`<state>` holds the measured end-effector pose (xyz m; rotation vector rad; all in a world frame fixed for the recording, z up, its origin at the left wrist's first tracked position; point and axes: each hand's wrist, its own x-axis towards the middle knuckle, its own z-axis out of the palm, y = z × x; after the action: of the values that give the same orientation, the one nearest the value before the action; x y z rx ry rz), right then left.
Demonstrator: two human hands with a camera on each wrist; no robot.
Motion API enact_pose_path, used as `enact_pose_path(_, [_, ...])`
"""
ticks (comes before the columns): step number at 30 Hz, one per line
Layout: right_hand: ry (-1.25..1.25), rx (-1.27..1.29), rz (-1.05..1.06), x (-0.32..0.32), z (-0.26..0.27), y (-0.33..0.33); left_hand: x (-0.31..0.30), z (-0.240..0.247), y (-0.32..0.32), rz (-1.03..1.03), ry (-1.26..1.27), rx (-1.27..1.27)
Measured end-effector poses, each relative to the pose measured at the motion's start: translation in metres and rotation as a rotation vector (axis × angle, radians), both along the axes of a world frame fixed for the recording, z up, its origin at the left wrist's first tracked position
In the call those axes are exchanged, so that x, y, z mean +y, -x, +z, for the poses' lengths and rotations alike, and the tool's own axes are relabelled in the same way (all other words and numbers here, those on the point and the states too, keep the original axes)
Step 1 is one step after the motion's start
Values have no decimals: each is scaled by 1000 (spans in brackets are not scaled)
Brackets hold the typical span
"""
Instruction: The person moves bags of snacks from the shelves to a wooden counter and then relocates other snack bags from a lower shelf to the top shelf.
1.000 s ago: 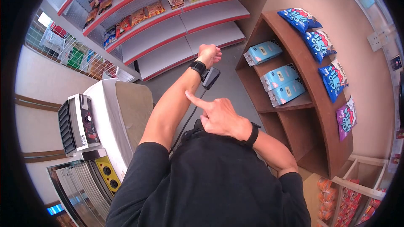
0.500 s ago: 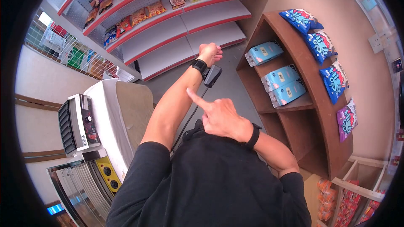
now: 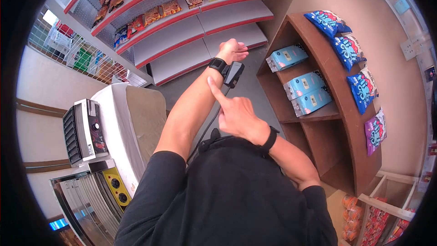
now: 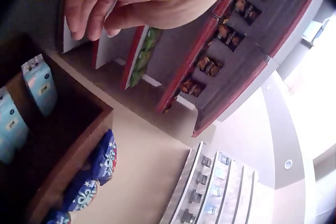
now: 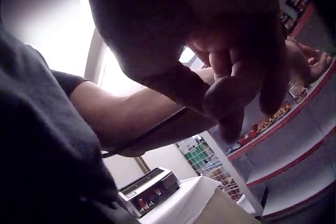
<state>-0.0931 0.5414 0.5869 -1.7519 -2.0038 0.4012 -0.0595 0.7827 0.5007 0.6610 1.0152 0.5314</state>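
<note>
My left arm stretches forward, and the left hand [image 3: 233, 51] holds nothing, its fingers loosely extended. In the left wrist view that hand [image 4: 142, 1] hangs across the top with fingers slightly bent. A black wristband [image 3: 219, 65] circles the left wrist, with a small dark camera [image 3: 234, 74] strapped beside it and a cable trailing down. My right hand [image 3: 241, 117] points its straight index finger at the left forearm, fingertip right at the skin just below the band. Its other fingers are folded in, dark in the right wrist view, and grip nothing.
A brown wooden shelf [image 3: 343, 130] at right holds light-blue packs [image 3: 308, 93], with blue snack bags [image 3: 349, 50] on top. Red-edged store shelves [image 3: 177, 45] with snack packets stand ahead. At left are a cloth-covered table [image 3: 119, 130], a grill-like appliance [image 3: 86, 132] and a yellow-panelled appliance [image 3: 117, 187].
My right index finger has slid up the left forearm from mid-forearm to just below the wristband. The left hand's fingers have straightened out somewhat.
</note>
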Motion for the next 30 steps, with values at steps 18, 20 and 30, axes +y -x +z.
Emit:
enact_pose_path(18, [107, 82, 105, -16, 8, 3, 4, -17, 5, 130, 184, -63])
enact_pose_path(20, [112, -40, 60, 1, 5, -6, 5, -15, 6, 64, 146, -73])
enact_pose_path(30, [125, 27, 81, -10, 6, -2, 0, -17, 5, 159, 135, -57])
